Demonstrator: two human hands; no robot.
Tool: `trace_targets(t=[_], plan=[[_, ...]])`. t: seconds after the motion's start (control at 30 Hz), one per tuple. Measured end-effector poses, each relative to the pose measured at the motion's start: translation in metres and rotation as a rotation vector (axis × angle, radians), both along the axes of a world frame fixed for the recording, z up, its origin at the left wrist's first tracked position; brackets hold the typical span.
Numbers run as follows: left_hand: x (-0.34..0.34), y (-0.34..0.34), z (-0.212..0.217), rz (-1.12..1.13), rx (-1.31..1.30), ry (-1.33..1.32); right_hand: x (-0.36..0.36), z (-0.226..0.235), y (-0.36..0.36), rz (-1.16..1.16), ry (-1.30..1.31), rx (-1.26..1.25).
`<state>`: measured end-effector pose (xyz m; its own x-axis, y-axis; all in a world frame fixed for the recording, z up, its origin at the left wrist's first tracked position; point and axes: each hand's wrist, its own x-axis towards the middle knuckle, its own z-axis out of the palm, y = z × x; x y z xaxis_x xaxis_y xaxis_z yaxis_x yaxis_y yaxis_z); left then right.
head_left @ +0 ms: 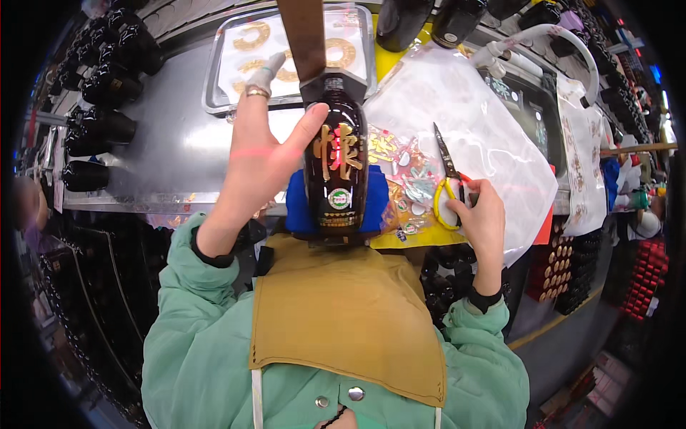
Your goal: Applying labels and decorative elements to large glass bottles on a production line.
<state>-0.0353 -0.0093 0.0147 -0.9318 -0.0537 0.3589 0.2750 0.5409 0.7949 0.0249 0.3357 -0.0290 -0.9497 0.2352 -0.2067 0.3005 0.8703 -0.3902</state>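
A dark glossy bottle [334, 154] with a gold character and a small round green-and-white label sits in front of me against a blue pad [376, 199]. My left hand [264, 154] is at its left side, fingers spread and thumb against the upper bottle. One finger wears a pale fingertip cover, and there is a ring on it. To the right lie scissors [444, 154] with yellow handles, blades pointing away. My right hand [480, 218] is closed at their handles, thumb and forefinger pinched by the loops. Its other fingers are curled under and partly hidden.
Beyond the bottle, a metal tray [214, 89] holds a white sheet with gold decals. A brown bar [304, 36] reaches over the bottle's neck. Small decal pieces [414, 175] and a white plastic sheet [500, 164] lie at right. Dark bottles [107, 129] line the left.
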Motion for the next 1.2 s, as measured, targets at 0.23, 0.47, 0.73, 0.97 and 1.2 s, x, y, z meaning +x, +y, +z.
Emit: trace_targets(t=[0.23,0.47,0.73,0.97,1.2], plan=[[-0.01,0.018,0.038,-0.027,-0.241,0.115,0.006,-0.004,0.006,0.073,-0.014,0.0],[0.002,0.051,0.08,-0.034,-0.545,0.363,0.011,0.001,0.009,-0.129,0.188,-0.187],[-0.09,0.204,0.093,-1.063,-0.867,0.0,0.01,0.005,0.014,-0.449,0.65,-1.135],[-0.227,0.39,-0.068,-0.755,-0.78,0.195,0.057,0.017,0.013,-0.469,0.745,-1.467],[-0.271,0.438,-0.142,-0.536,-0.895,0.181,0.111,-0.016,0.023,-0.598,0.718,-1.401]])
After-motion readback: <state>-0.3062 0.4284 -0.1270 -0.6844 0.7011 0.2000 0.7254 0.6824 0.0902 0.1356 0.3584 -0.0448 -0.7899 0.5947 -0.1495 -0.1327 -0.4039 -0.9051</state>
